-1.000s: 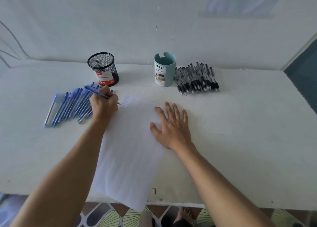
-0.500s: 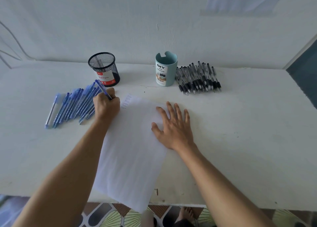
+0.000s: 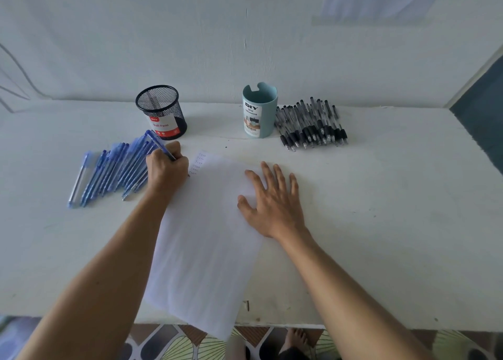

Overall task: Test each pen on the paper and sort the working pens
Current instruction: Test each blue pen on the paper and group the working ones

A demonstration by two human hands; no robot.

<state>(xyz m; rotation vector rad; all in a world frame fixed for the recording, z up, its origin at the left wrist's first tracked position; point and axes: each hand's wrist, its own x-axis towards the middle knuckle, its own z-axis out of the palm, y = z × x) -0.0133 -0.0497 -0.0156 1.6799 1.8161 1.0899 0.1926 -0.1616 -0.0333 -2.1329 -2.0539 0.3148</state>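
White worktop (image 3: 394, 237) stands against a pale plastered wall (image 3: 190, 46), lit evenly. Dark panel (image 3: 484, 125) at far right. Patterned tiled floor (image 3: 168, 343) shows below the near edge.

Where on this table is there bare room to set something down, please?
The widest bare patch of table lies right of the right hand, in front of the black pens. A smaller gap sits between the mesh cup and the teal cup. Crowded: the blue pens fan by the left hand, which holds a pen, beside the paper.
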